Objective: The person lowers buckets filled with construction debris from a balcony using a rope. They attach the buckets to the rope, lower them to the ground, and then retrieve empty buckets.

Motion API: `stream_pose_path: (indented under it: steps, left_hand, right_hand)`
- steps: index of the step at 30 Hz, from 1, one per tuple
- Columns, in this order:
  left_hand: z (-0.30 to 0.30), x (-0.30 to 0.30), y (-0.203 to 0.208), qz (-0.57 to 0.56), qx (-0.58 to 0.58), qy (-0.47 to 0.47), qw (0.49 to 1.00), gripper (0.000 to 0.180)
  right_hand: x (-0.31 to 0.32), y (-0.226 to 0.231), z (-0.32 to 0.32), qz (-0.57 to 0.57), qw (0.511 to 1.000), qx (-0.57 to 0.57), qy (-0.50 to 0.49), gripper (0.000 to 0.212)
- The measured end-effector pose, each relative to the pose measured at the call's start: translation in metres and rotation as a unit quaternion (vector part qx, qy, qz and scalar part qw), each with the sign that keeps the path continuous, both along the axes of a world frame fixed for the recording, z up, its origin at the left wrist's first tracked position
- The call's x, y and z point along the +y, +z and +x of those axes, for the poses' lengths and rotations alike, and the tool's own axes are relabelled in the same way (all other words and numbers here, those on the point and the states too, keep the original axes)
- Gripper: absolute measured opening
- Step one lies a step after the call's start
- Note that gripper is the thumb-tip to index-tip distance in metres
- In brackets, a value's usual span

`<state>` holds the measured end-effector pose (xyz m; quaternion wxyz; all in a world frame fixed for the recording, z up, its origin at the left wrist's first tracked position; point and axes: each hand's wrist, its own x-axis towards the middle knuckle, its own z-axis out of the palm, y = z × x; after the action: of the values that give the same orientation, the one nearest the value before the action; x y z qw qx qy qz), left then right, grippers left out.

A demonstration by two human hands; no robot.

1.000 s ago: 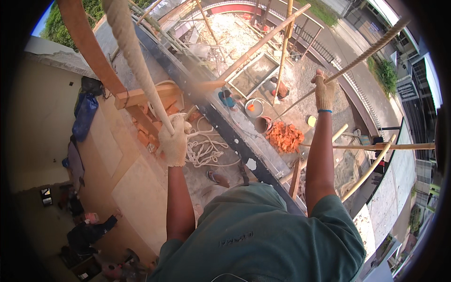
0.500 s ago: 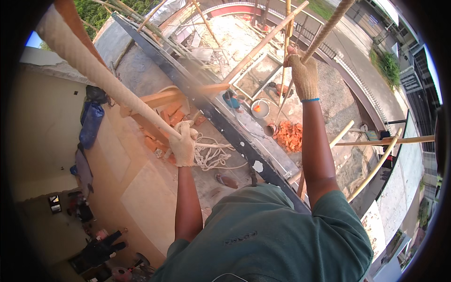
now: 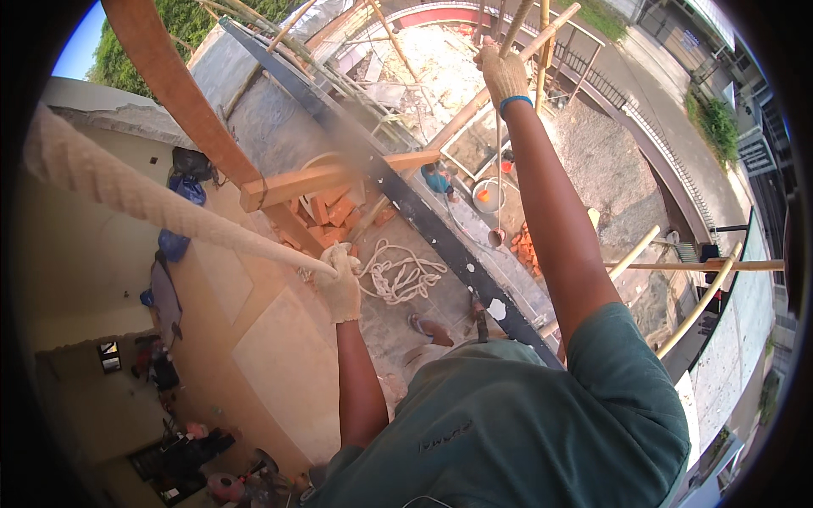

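My left hand point(image 3: 340, 286), in a knitted cream glove, is closed around a thick pale rope point(image 3: 182, 218) that slants up toward the upper left. My right hand point(image 3: 503, 78), gloved the same way, reaches far out past the dark beam and is closed on a length of rope point(image 3: 511, 35) running upward. Below this hand a thin stretch of rope drops toward a small bucket point(image 3: 496, 238) over the lower ground. By my left hand, a loose heap of white rope point(image 3: 398, 273) lies on the floor.
A dark beam point(image 3: 432, 240) crosses diagonally at the floor's edge, with a drop beyond. Wooden timbers point(image 3: 296, 184) stand over broken bricks point(image 3: 334, 212) at left. Below are a person point(image 3: 437, 180), a round tub point(image 3: 489, 196) and more bricks point(image 3: 525, 250). Bamboo poles point(image 3: 703, 300) jut at right.
My right hand has moved farther out and to the left, its arm now straighter. My left hand stays closed on its rope, and the whole view has shifted slightly.
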<state>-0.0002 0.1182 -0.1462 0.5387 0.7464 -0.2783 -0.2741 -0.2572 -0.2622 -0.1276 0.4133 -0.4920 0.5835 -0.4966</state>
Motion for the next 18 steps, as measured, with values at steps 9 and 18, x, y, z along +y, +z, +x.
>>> stream_pose_path:
  steps: [9, 18]
  left_hand:
    - [0.023, -0.003, 0.022, -0.045, -0.007, 0.027, 0.999, 0.022]
    - [-0.013, 0.014, -0.022, 0.007, 0.052, -0.060, 0.997, 0.020]
  right_hand:
    - [-0.101, 0.051, 0.061, -0.077, 0.982, 0.121, -0.123, 0.041]
    - [-0.009, 0.211, 0.078, -0.221, 0.964, -0.140, 0.040, 0.052]
